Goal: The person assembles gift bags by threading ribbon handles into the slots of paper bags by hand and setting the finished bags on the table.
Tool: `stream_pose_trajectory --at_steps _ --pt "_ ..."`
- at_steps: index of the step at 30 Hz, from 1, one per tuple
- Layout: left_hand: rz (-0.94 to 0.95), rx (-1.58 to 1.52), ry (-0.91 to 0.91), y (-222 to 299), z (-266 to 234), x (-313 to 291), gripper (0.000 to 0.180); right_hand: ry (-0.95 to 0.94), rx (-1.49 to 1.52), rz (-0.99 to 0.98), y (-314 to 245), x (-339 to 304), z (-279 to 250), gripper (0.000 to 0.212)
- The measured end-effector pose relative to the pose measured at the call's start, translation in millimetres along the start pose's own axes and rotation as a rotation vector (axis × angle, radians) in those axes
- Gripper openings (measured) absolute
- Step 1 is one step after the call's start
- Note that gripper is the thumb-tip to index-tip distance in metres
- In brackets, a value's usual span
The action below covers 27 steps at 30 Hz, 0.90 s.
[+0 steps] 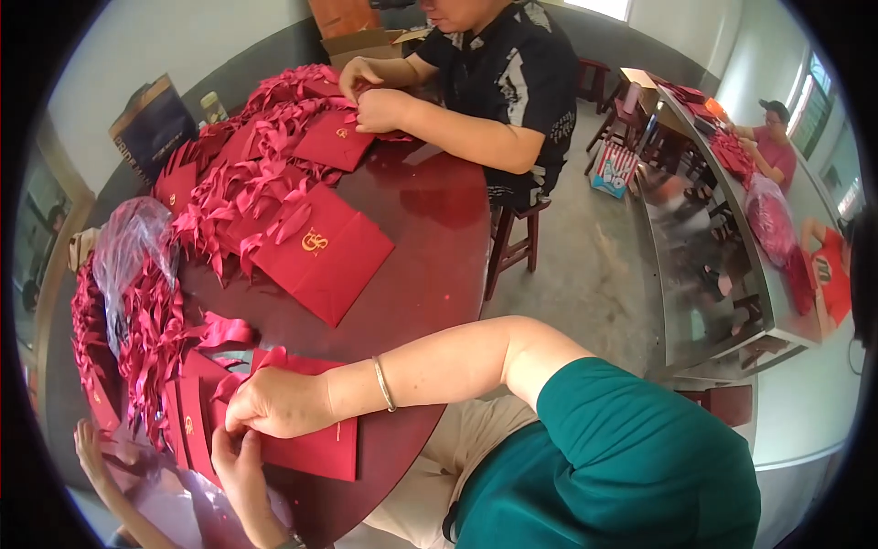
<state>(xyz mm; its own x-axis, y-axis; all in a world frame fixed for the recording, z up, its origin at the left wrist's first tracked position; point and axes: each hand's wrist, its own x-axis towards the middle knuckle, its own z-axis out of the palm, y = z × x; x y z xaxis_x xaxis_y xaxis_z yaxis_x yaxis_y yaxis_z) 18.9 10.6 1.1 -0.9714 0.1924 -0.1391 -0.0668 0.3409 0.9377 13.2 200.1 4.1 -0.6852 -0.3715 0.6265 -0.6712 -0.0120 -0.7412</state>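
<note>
A flat red paper gift bag (315, 448) lies at the near edge of the round table, under my hands. My right hand (279, 403), with a bangle at its wrist, is closed at the bag's upper part, pinching a red ribbon (225, 385). My left hand (240, 468) comes from below, its thumb and forefinger bent close to the right fingertips; what lies between them is hidden. More red bags (187, 416) overlap just left of my hands. Another red bag (320, 252) with a gold emblem and ribbon lies farther off.
Heaps of ribboned bags (233, 201) cover the left of the dark red table (434, 238), with clear plastic (137, 247) over some. A co-worker's hands (380, 96) work across the table; another person's hand (90, 448) is at left. A stool (517, 242) stands beyond.
</note>
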Motion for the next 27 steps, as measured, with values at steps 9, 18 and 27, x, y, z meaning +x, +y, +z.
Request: stream_pose_trajectory --at_steps 9,18,27 --pt "0.392 0.099 0.285 17 23 -13 0.018 0.112 -0.237 -0.010 -1 -3 3 0.029" --pt "0.401 0.116 0.499 1 8 -18 0.009 -0.044 -0.178 0.208 -28 -1 8 0.030" --pt "0.555 0.287 0.446 2 11 -10 0.009 -0.151 -0.673 -0.013 -3 17 -6 0.009"
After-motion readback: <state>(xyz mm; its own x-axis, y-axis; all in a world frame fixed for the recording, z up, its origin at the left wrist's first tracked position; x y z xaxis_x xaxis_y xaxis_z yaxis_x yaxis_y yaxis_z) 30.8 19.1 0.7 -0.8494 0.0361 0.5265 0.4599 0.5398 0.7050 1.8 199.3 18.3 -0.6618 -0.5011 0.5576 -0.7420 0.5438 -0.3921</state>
